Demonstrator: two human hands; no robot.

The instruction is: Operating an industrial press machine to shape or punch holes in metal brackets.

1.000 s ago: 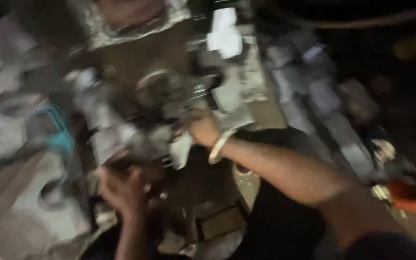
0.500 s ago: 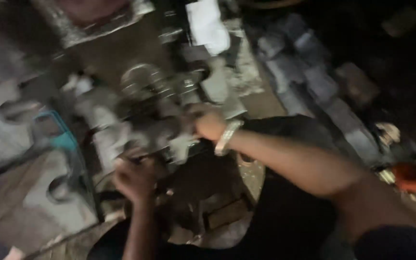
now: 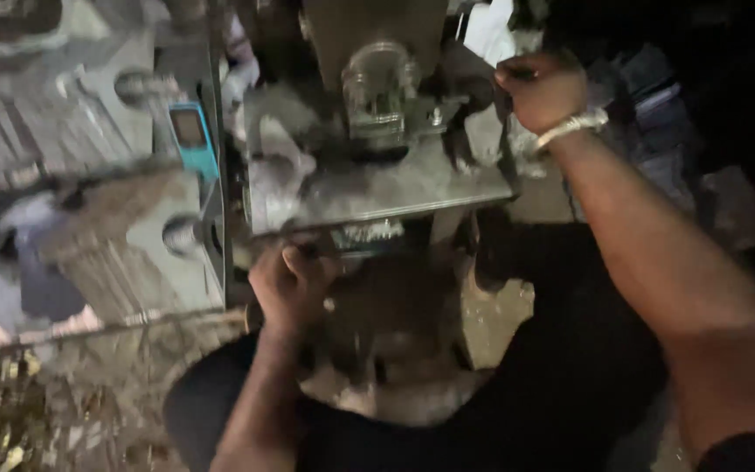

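Upper left of frame: a small teal device (image 3: 192,133) on grey castings. Centre: heavy metal machine block (image 3: 377,188), its flat plate edge facing the person; it looks rigid, greasy, likely slippery, best gripped at plate edge and side projections. Left hand (image 3: 290,284) is curled tight under the plate's lower edge. Right hand (image 3: 542,87), pale bracelet (image 3: 570,129) at wrist, is fisted around a dark part at upper right.
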